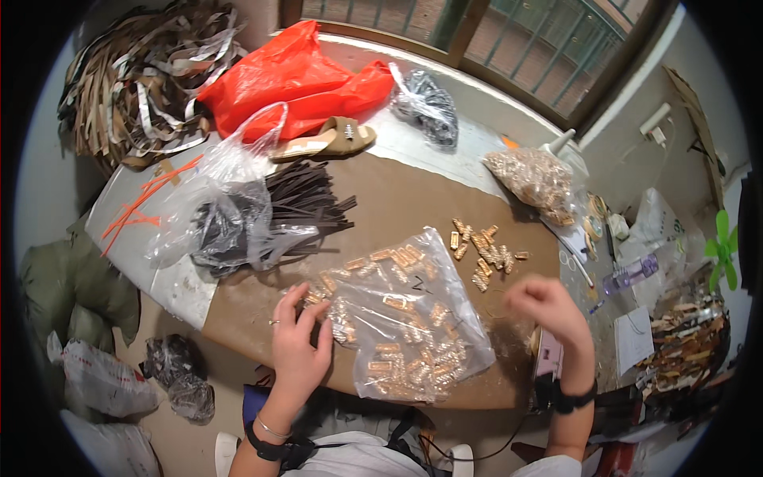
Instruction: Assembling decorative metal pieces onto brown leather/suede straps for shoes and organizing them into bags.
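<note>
A clear plastic bag (pixel 453 298) of small gold-coloured metal buckles lies flat on the brown table covering in front of me, with a black handwritten mark on it. My left hand (pixel 297 346) is at the bag's left edge, fingers spread, the fingertips touching or just over some buckles there. To the right of the bag my right hand (pixel 547 308) is raised, its fingers curled together and slightly blurred; whatever they hold, if anything, cannot be made out. Beyond the bag, between it and that hand, lies a loose group of gold buckles (pixel 493 254).
Dark strips (pixel 306 199) in a clear bag lie at the left, near a brown sandal (pixel 342 137) and a red plastic bag (pixel 294 87). A bag of gold pieces (pixel 534 183) stands at the back right. A green fan (pixel 722 250) is at the far right.
</note>
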{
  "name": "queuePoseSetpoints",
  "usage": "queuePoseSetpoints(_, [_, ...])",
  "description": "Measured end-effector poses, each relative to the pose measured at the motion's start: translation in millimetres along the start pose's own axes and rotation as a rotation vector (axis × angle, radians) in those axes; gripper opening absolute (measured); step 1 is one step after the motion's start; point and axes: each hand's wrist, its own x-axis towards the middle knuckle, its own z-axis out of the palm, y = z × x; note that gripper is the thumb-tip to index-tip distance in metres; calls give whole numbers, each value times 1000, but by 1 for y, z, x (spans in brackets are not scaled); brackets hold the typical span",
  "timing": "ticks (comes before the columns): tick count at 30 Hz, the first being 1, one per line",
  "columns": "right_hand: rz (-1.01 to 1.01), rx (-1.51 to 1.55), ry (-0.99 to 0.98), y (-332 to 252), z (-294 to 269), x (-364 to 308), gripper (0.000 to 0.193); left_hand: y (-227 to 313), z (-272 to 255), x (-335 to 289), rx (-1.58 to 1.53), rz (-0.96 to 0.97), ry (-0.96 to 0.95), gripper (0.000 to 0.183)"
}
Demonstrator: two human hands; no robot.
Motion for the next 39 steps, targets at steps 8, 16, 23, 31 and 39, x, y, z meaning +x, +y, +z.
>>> queuePoseSetpoints(8, [-226, -654, 285, -5, 136, -6, 13, -1, 4, 4, -35, 0, -20, 25])
queuePoseSetpoints(16, [-225, -260, 93, -52, 93, -34, 12, 2, 1, 3, 27, -6, -26, 25])
queuePoseSetpoints(23, [-286, -508, 594, -56, 34, -11, 17, 0, -1, 1, -2, -4, -13, 23])
queuePoseSetpoints(31, [-451, -527, 30, -2, 126, 13, 52, -2, 1, 2, 29, 41, -4, 23])
queuePoseSetpoints(39, [-414, -548, -79, -23, 167, 10, 61, -5, 0, 0, -12, 20, -4, 25])
